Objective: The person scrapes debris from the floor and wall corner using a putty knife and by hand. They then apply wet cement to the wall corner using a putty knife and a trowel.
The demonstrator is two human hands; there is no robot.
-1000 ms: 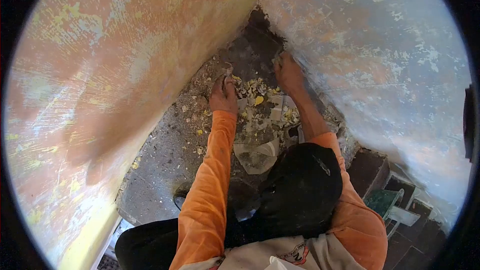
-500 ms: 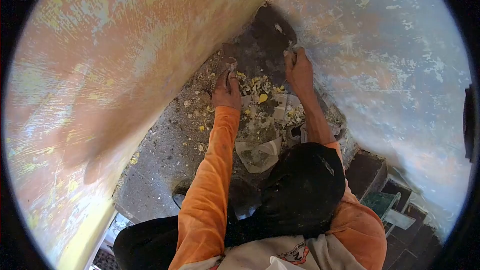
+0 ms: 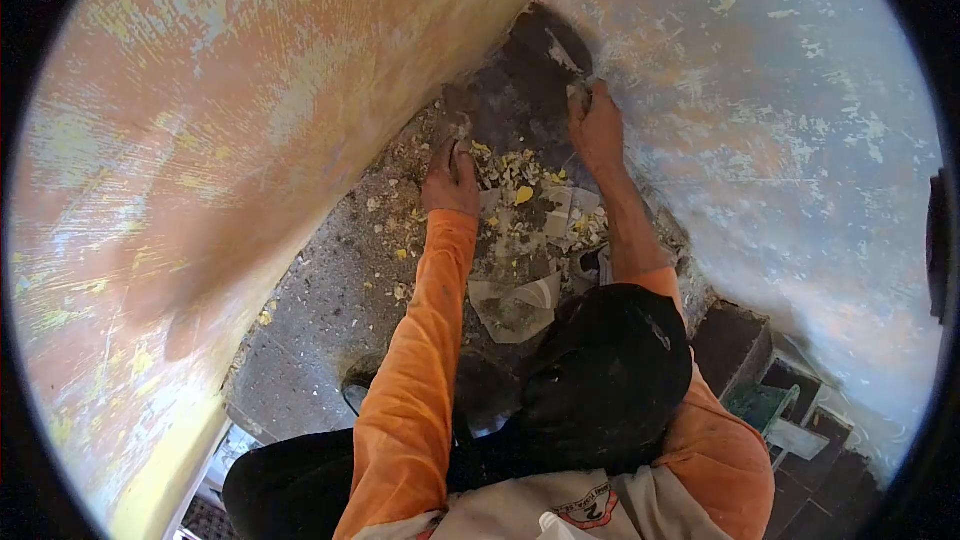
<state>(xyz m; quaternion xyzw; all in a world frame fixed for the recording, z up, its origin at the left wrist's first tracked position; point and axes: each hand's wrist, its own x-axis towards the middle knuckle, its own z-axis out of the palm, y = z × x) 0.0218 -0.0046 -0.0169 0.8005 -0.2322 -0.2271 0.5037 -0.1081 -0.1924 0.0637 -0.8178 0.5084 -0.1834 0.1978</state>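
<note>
I judge the scraper (image 3: pixel 577 92) stiff and light, best held by its handle. The right hand (image 3: pixel 597 128) clenches it at the wall (image 3: pixel 760 140) foot, near the floor (image 3: pixel 330 310) corner. I cannot tell the left hand (image 3: pixel 450 175)'s grip among the paint flakes (image 3: pixel 515 175).

The orange painted wall (image 3: pixel 250 140) looks matt and rough, scratched down to yellow and pale blue. The grey concrete floor (image 3: pixel 320 330) is coarse and dusty. The torn pale paper scraps (image 3: pixel 515 305) are matt, the orange cloth sleeve (image 3: pixel 420 360) soft.
</note>
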